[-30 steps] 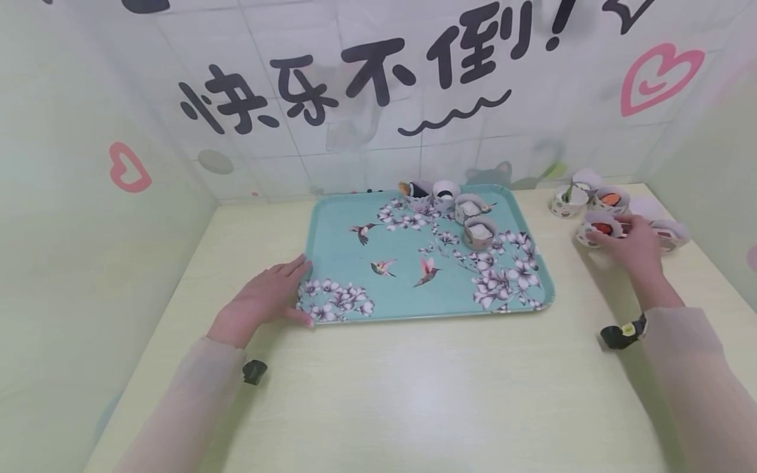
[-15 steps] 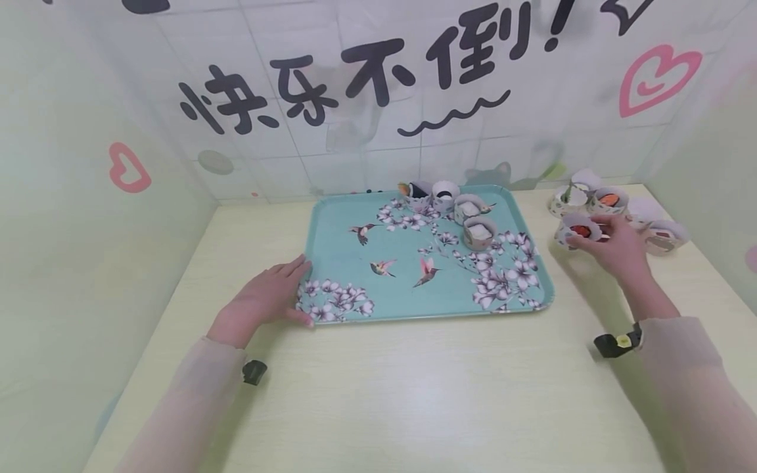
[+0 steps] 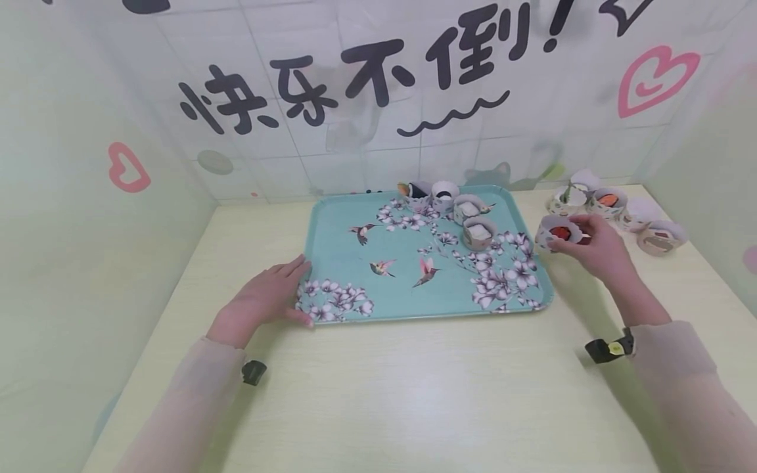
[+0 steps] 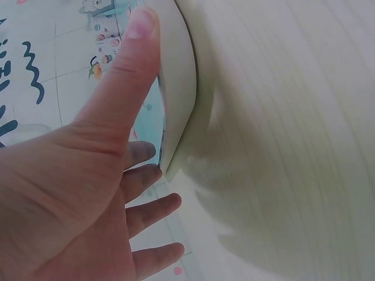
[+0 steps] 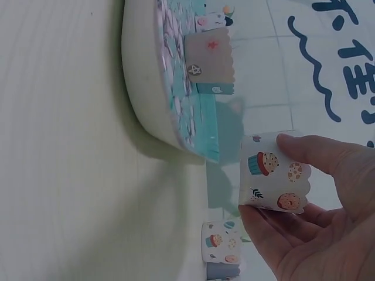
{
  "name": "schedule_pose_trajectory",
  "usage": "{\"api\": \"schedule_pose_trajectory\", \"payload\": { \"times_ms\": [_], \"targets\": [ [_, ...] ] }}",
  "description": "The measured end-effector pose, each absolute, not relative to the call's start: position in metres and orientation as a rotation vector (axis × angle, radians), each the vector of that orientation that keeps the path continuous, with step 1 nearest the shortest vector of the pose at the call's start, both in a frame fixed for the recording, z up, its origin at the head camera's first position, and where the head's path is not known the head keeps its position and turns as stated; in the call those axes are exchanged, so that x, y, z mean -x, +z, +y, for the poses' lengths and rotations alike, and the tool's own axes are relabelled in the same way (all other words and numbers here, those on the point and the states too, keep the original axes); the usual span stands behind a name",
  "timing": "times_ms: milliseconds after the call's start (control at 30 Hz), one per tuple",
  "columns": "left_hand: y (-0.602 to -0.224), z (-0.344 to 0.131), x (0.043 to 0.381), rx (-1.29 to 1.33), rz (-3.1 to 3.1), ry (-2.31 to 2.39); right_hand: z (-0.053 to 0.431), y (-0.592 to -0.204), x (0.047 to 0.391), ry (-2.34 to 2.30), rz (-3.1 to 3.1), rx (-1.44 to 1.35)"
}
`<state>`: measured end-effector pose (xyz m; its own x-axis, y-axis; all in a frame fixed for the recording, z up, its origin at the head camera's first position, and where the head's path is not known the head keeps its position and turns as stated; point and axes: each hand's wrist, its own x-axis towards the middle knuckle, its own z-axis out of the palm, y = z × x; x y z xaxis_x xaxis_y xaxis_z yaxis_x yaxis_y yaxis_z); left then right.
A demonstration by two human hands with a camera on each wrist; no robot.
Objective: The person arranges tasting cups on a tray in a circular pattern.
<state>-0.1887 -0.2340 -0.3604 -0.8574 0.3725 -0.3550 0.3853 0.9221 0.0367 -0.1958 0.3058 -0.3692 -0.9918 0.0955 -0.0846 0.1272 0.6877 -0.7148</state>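
Note:
Between thumb and fingers, my right hand [image 3: 603, 248] pinches a paper baking cup [image 5: 274, 172] with a cupcake print and something red inside. It is held in the air just beyond the right rim of the turquoise tray [image 3: 408, 299]. At the tray's left edge rests my left hand [image 3: 263, 299], its fingers straight and spread, the thumb near the front corner. Toward the tray's back right stand several filled paper cups [image 3: 479, 234], one with a dark roll and one with a white piece.
More filled paper cups [image 3: 606, 202] stand on the table at the back right, one with an orange piece. Another cup [image 3: 659, 240] sits nearest the right wall. A printed wall [image 3: 367, 151] closes off the back, and side walls flank the pale table [image 3: 414, 394].
My right hand has lifted the paper cup with the red piece from the right-hand group and carried it left toward the tray. My left hand has stayed in place.

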Motion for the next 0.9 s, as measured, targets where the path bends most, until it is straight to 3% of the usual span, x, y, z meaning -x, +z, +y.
{"api": "schedule_pose_trajectory", "payload": {
  "times_ms": [900],
  "targets": [
    [-0.362, -0.234, 0.190, -0.564, 2.725, -0.069, 0.254, -0.377, 0.195, -1.194, 2.692, -0.033]
  ]
}}
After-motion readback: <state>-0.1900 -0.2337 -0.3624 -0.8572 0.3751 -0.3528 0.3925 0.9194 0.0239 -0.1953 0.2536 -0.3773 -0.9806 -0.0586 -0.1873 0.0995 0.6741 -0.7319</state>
